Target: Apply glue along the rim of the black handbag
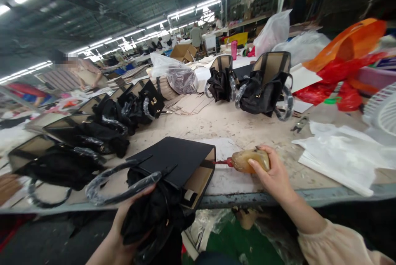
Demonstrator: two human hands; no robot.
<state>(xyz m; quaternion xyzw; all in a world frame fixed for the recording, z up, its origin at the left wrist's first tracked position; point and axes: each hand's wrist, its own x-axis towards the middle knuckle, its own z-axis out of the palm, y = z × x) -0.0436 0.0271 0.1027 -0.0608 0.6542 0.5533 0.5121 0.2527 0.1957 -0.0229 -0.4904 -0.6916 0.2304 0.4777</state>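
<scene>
A black handbag [173,158] lies on its side at the table's front edge, its tan inner panels showing at the right end. My left hand [133,219] is closed round the bag's bunched black fabric, just below a plastic-wrapped handle [123,188]. In my right hand [272,172] is a squeeze bottle [244,161] of amber liquid, probably glue, held sideways. Its thin red nozzle points left and meets or nearly meets the edge of the bag's open end. Part of my left hand is hidden behind the fabric.
More black bags [105,129] stand in a row at the left, and two others [266,87] at the back. Flat card pieces [193,102], white sheets [343,153], a metal clip [300,124] and a white fan [383,108] are on the table. A person's hand [9,186] shows at far left.
</scene>
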